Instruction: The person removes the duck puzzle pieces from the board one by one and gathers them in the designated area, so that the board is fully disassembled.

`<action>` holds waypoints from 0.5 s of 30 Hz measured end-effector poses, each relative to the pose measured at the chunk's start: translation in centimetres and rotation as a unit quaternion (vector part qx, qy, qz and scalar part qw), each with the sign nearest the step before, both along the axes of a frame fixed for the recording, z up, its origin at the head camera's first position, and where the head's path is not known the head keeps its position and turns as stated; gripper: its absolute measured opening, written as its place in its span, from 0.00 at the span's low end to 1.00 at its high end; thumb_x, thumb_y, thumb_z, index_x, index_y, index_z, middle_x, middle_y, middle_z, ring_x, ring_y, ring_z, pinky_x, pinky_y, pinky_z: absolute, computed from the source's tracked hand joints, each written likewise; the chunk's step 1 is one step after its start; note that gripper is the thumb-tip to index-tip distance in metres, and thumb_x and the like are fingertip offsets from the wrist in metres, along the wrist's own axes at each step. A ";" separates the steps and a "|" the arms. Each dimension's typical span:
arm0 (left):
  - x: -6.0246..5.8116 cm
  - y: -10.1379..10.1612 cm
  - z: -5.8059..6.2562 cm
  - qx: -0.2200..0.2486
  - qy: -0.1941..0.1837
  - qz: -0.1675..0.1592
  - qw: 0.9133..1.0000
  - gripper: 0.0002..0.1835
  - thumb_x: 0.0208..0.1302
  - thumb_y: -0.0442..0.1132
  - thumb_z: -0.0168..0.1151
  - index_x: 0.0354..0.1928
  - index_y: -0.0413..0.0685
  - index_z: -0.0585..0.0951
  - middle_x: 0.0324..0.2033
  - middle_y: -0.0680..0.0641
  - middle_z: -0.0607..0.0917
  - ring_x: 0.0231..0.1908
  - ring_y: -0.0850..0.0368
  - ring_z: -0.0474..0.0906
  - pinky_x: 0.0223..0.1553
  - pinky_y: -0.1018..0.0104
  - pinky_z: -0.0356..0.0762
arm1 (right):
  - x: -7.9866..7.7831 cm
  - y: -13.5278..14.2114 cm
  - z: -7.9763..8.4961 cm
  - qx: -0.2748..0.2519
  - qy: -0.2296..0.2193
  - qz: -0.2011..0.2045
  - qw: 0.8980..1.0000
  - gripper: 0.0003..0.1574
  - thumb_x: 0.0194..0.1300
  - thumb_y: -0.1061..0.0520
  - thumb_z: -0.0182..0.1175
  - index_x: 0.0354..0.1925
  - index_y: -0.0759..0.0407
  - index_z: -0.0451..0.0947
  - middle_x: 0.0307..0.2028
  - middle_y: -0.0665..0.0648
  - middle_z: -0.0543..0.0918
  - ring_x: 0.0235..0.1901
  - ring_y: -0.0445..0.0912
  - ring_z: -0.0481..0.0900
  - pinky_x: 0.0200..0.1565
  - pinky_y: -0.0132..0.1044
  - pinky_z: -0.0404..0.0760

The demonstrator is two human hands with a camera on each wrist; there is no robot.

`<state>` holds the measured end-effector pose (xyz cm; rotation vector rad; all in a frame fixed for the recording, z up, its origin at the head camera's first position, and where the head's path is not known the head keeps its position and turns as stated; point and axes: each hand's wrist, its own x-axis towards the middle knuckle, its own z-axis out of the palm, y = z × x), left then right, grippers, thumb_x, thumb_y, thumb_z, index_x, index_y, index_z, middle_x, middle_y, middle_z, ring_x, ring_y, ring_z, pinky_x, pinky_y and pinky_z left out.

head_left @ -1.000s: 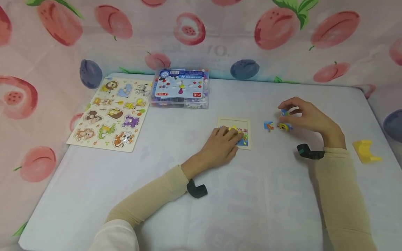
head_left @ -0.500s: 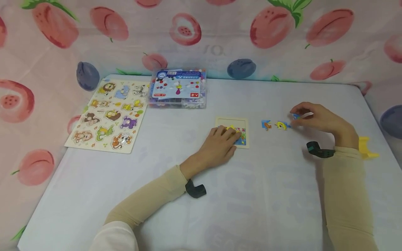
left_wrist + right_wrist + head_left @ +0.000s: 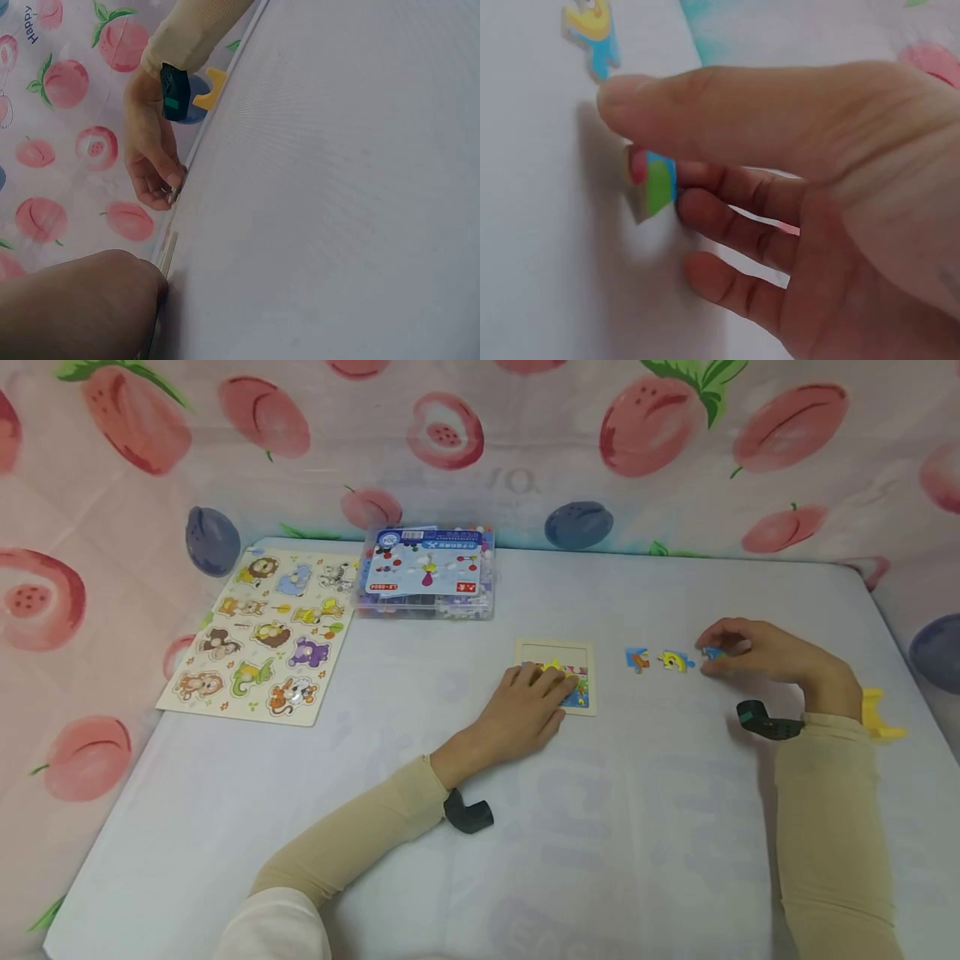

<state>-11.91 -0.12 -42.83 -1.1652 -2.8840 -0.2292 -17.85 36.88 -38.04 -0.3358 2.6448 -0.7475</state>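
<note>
In the head view my left hand (image 3: 517, 714) lies over a small square wooden puzzle board (image 3: 557, 653), its fingers resting on the colourful lower part and hiding some of it. The upper part of the board is bare wood. My right hand (image 3: 772, 653) pinches a puzzle piece (image 3: 712, 653) between thumb and fingers, low over the table. The right wrist view shows this piece (image 3: 658, 184) in blue, green and pink. Just left of that hand lies a yellow-and-blue puzzle piece (image 3: 676, 661), and further left a blue-and-orange puzzle piece (image 3: 637, 659).
A large animal puzzle board (image 3: 255, 639) lies at the left of the white table (image 3: 600, 827). Beside it, at the back, stands a clear plastic box (image 3: 425, 568) with a blue label. Behind my right wrist is a yellow plastic piece (image 3: 879, 718), partly hidden.
My right hand has moved right and lowered with the pinched puzzle piece, uncovering the yellow-and-blue one. The left hand stays on the small board. The view has shifted slightly.
</note>
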 end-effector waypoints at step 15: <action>0.2 0.0 0.2 -0.011 0.000 0.005 1.000 0.27 0.73 0.51 0.40 0.71 0.58 0.59 0.64 0.54 0.67 0.61 0.52 0.60 0.63 0.54 0.58 | 0.0 -0.1 -0.3 0.020 -0.027 -0.009 0.999 0.28 0.58 0.45 0.66 0.53 0.54 0.73 0.47 0.55 0.71 0.45 0.44 0.67 0.45 0.25 0.64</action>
